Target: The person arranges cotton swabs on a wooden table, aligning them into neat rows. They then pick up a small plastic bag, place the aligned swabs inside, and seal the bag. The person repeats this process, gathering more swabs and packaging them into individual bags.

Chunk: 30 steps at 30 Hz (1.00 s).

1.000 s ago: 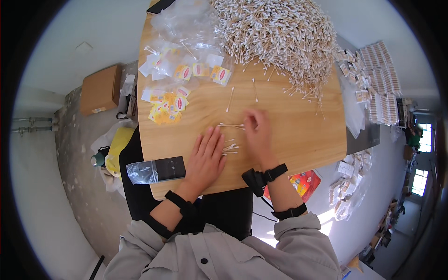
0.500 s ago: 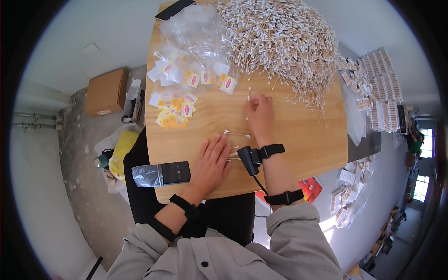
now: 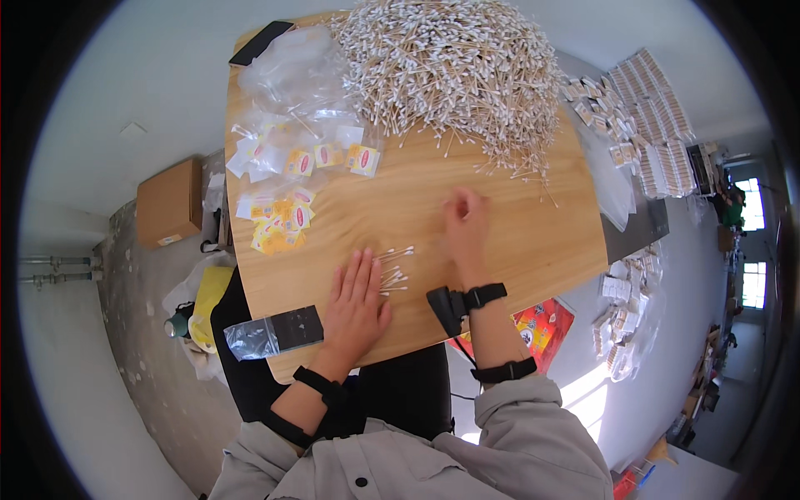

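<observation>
My left hand (image 3: 357, 302) lies flat on the wooden table (image 3: 533, 225), palm down with fingers stretched out. Just right of its fingers, several cotton swabs (image 3: 394, 275) fan out, their near ends partly under the hand. My right hand (image 3: 465, 223) is curled above the table, to the right of those swabs. Its fingertips are bent in and blurred, so anything small between them is hidden. Beyond it, a large heap of loose cotton swabs (image 3: 454, 75) covers the far part of the table.
Clear plastic bags (image 3: 292, 75) and yellow-white cards (image 3: 282, 223) lie along the left side. A black strip with a clear sleeve (image 3: 275, 332) sits by the near left edge. Packed swab bundles (image 3: 654, 125) stand to the right. A cardboard box (image 3: 169, 202) is on the floor.
The view has shifted, so the table appears further left. My right hand has moved right, away from the heap; the swab seen in its fingers before is no longer visible. My left hand stays put.
</observation>
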Each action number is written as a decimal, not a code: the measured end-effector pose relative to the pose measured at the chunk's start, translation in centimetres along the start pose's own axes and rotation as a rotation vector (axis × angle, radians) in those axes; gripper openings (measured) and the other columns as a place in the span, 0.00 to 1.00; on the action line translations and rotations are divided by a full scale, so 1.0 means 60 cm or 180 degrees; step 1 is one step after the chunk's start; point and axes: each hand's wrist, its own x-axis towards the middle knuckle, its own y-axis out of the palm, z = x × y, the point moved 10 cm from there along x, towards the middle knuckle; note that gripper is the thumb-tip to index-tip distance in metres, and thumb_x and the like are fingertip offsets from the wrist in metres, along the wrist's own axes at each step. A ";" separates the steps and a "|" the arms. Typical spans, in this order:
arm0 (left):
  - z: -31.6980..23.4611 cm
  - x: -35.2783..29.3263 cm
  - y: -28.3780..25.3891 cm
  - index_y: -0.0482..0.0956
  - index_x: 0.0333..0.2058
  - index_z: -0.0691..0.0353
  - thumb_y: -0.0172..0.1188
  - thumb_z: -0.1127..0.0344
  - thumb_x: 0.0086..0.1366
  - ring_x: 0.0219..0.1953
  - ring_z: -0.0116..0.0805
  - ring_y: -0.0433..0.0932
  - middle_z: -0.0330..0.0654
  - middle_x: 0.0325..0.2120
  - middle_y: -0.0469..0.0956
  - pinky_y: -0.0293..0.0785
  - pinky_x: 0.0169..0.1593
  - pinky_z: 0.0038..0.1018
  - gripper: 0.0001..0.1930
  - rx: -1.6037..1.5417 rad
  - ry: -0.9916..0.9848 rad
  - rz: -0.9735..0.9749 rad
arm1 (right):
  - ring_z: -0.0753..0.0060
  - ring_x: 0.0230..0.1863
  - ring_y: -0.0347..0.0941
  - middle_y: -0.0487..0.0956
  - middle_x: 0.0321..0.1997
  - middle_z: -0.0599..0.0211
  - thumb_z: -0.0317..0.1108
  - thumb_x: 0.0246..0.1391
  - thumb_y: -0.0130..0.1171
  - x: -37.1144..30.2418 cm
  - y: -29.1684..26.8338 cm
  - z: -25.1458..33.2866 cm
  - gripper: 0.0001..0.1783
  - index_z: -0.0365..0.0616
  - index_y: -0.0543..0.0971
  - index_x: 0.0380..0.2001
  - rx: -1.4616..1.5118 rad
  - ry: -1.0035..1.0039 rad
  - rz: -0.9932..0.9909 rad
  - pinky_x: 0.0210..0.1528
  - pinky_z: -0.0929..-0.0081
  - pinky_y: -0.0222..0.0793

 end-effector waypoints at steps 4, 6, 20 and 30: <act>-0.007 0.000 0.000 0.63 0.63 0.68 0.58 0.60 0.59 0.72 0.45 0.54 0.52 0.68 0.58 0.47 0.72 0.48 0.35 0.0186 0.0105 0.0040 | 0.60 0.39 0.72 0.71 0.43 0.55 0.39 0.50 0.67 0.076 -0.077 -0.026 0.23 0.39 0.76 0.46 -0.0548 0.0233 -0.1229 0.43 0.64 0.71; -0.013 0.002 -0.002 0.64 0.63 0.68 0.59 0.60 0.59 0.71 0.46 0.54 0.52 0.67 0.59 0.47 0.72 0.49 0.34 0.0158 0.0142 0.0051 | 0.57 0.40 0.74 0.74 0.43 0.55 0.40 0.48 0.68 0.112 -0.087 -0.046 0.23 0.37 0.76 0.44 -0.0934 0.0426 -0.1248 0.44 0.62 0.71; -0.012 0.001 0.002 0.65 0.61 0.67 0.61 0.63 0.57 0.70 0.46 0.56 0.52 0.65 0.62 0.49 0.71 0.50 0.33 0.0013 0.0179 -0.0040 | 0.64 0.36 0.81 0.84 0.34 0.63 0.37 0.51 0.64 0.035 -0.069 -0.109 0.12 0.43 0.83 0.36 -0.0089 0.0919 -0.0094 0.40 0.69 0.75; -0.004 -0.019 -0.020 0.63 0.63 0.66 0.64 0.63 0.57 0.69 0.53 0.56 0.53 0.65 0.60 0.50 0.71 0.51 0.35 -0.0135 0.0155 -0.0343 | 0.70 0.36 0.77 0.77 0.33 0.63 0.32 0.51 0.65 -0.086 0.065 0.054 0.08 0.45 0.83 0.36 0.0422 -0.0449 0.1423 0.41 0.74 0.73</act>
